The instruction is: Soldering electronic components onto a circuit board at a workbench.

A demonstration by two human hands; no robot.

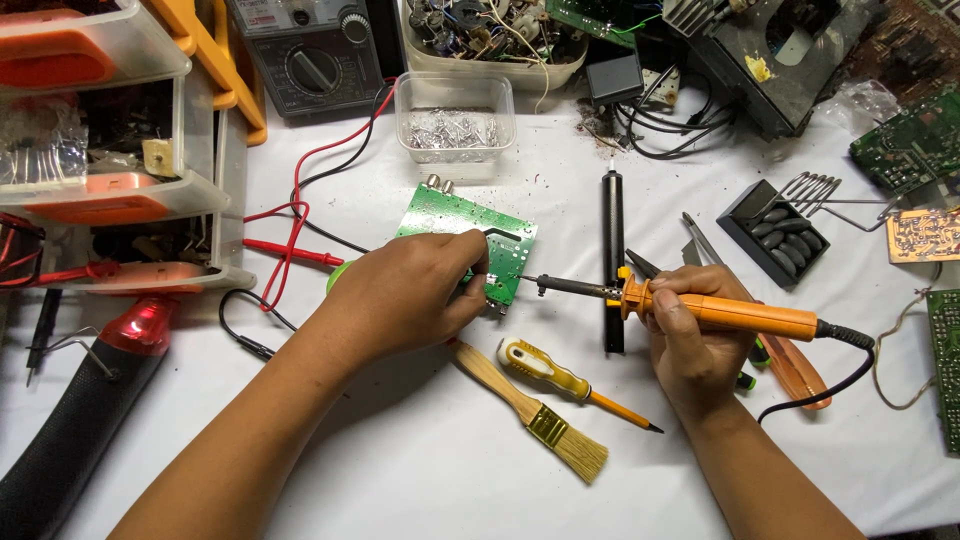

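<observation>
My left hand (410,292) rests on a green circuit board (452,218) lying on the white table, its fingers pinching something at the board's near edge; a thin dark wire curves up by the fingertips. An orange-handled soldering iron (720,312) is gripped in my right hand (690,345), with its dark tip (545,283) reaching the board's right corner. The iron's black cord (850,365) trails off to the right.
A wooden brush (535,415) and a yellow-handled screwdriver (570,378) lie in front of the board. A black desoldering pump (613,260) lies upright beside the iron. A multimeter (315,55) with red leads, a clear plastic box (455,115), drawers (110,150) at left, and spare boards (915,140) at right surround the spot.
</observation>
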